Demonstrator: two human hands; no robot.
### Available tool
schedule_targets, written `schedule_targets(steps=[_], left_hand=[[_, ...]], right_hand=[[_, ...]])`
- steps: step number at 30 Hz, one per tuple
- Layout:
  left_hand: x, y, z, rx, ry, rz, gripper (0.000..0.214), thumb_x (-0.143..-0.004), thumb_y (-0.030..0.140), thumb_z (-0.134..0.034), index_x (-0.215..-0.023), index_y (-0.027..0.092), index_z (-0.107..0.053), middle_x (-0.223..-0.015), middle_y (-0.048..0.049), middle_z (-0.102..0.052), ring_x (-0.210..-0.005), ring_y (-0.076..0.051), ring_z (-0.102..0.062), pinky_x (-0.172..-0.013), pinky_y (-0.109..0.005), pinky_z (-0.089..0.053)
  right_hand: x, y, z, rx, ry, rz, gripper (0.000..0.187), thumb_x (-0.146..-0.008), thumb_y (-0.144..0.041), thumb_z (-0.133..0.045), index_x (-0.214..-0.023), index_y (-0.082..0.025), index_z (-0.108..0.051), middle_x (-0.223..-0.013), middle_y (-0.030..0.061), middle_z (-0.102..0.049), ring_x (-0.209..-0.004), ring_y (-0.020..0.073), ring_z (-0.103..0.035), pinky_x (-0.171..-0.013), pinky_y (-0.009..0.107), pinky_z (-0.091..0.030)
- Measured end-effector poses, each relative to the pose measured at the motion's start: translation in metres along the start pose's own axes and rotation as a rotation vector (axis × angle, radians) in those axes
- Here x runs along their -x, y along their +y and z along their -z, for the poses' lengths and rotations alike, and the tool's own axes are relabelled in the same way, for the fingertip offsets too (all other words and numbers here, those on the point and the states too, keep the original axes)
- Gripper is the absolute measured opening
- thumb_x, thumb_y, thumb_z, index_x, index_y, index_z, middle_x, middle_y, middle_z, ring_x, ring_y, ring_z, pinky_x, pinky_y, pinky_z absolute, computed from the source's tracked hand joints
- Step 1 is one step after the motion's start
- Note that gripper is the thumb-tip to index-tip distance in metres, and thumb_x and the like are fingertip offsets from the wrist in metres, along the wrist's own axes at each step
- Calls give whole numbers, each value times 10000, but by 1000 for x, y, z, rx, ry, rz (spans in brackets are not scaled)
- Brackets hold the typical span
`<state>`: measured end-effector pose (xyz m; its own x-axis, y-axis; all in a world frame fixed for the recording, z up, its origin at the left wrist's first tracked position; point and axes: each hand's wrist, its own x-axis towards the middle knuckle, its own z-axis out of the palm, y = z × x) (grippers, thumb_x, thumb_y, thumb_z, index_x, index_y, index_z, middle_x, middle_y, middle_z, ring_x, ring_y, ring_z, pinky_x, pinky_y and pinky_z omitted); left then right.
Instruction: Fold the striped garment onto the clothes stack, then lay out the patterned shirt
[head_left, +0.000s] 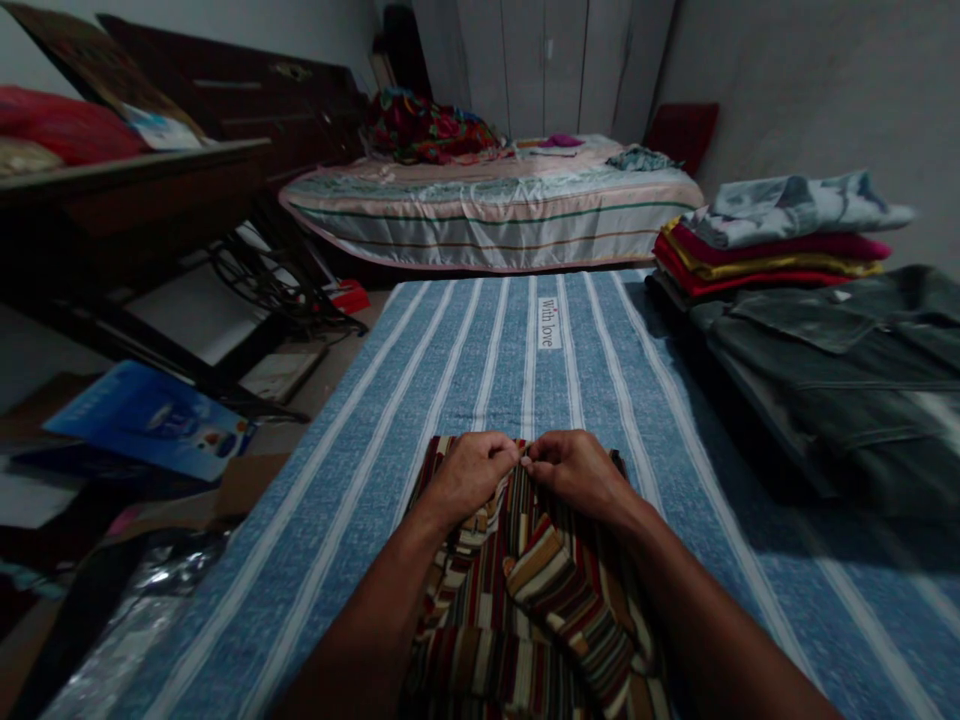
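Note:
A striped shirt (480, 670) in red, tan, black and cream lies on the blue-and-white striped bedcover (480, 350), close to me. Its far edge is pinched by my left hand (476, 470), fingers closed and pointing right. From the other side, my right hand (574, 468) pinches the same edge, its fingertips almost meeting those of the left. A folded-over part of the shirt, perhaps a sleeve, slants across its middle below my hands. The cloth between the fingertips is mostly hidden.
On the right stand a stack of folded clothes (780, 255) and dark green folded garments (847, 350). A sewing-machine table (135, 185) and a blue box (157, 415) are on the left. Beyond is another bed (487, 225) with a floral blanket (435, 125).

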<state>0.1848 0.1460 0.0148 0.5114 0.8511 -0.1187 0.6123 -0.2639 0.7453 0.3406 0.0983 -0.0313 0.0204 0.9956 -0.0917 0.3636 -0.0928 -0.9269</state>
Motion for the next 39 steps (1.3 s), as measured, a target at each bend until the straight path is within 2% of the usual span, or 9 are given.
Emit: schedule_targets(steps=[6,13,19,25,30,34,39], left_hand=[[-2,-2,0,55,-6,6,269,-736,349,-474,-543,170,-530,-549,44,-470,-564,-114,-429,-548,-220,-352],[-1,-1,1,43,-39,10,252,-727,366,-482,-577,174,-549,-567,45,-472,-564,-115,-425,-570,-230,-358],[1,0,1,21,-45,18,262,-732,371,-475,-597,169,-574,-566,42,-471,-560,-114,-411,-565,-230,-347],[0,-3,-1,30,-37,14,253,-734,345,-494,-630,161,-634,-581,32,-527,-578,-117,-448,-575,-229,-361],[-1,-8,-1,40,-46,7,239,-730,307,-517,-686,150,-692,-634,5,-625,-649,-146,-539,-629,-245,-404],[-2,-9,-1,50,-61,18,232,-728,287,-527,-679,141,-700,-649,-11,-642,-653,-149,-560,-656,-257,-424],[-1,-10,2,109,-99,62,286,-752,339,-511,-664,135,-691,-569,4,-573,-550,-126,-496,-535,-236,-380]], right_hand=[[-4,5,-6,-24,36,-21,85,-716,-252,-625,-669,-182,-631,-570,-22,-593,-525,103,-505,-482,195,-338],[-5,4,-6,-170,-15,-43,109,-686,-242,-591,-606,-176,-558,-516,-39,-531,-470,89,-472,-437,190,-316],[-1,-7,-4,-279,-68,-159,118,-692,-232,-562,-596,-178,-522,-436,-51,-497,-379,81,-455,-377,183,-282],[2,-13,2,-370,-138,-269,99,-698,-231,-545,-614,-184,-525,-411,-59,-516,-274,65,-382,-291,174,-230],[2,-18,4,-394,-116,-309,103,-679,-195,-534,-578,-178,-525,-388,-58,-517,-253,58,-373,-268,167,-197],[2,-20,3,-430,-106,-337,118,-671,-186,-532,-554,-181,-518,-369,-59,-508,-240,68,-376,-254,174,-199],[2,-18,1,-467,-105,-331,126,-669,-186,-539,-544,-180,-517,-366,-52,-515,-234,70,-374,-254,178,-206]])
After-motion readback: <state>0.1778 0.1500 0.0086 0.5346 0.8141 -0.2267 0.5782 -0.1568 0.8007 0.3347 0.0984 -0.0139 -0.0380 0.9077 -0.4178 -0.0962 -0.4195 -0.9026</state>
